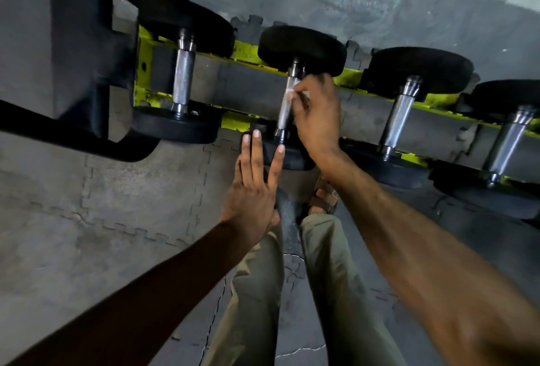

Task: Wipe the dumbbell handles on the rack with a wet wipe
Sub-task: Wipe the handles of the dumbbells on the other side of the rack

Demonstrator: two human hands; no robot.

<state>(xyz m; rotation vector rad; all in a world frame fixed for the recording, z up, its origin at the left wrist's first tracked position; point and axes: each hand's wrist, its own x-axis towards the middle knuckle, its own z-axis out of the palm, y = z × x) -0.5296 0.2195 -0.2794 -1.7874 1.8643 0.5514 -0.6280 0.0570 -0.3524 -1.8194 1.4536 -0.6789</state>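
Several black dumbbells with knurled steel handles lie across a yellow-and-black rack (248,53). My right hand (317,114) pinches a small white wet wipe (293,89) against the upper part of the second dumbbell's handle (284,111). My left hand (252,181) lies with straight fingers on that dumbbell's near black head (289,158). The first dumbbell's handle (183,80) is to the left. To the right are the third handle (399,114) and the fourth handle (508,143).
The rack's black frame post (81,44) and curved foot tube (73,137) stand at the left. Grey interlocking floor mats (117,205) cover the ground. My legs in olive trousers (321,292) and a sandalled foot (324,196) are below the rack.
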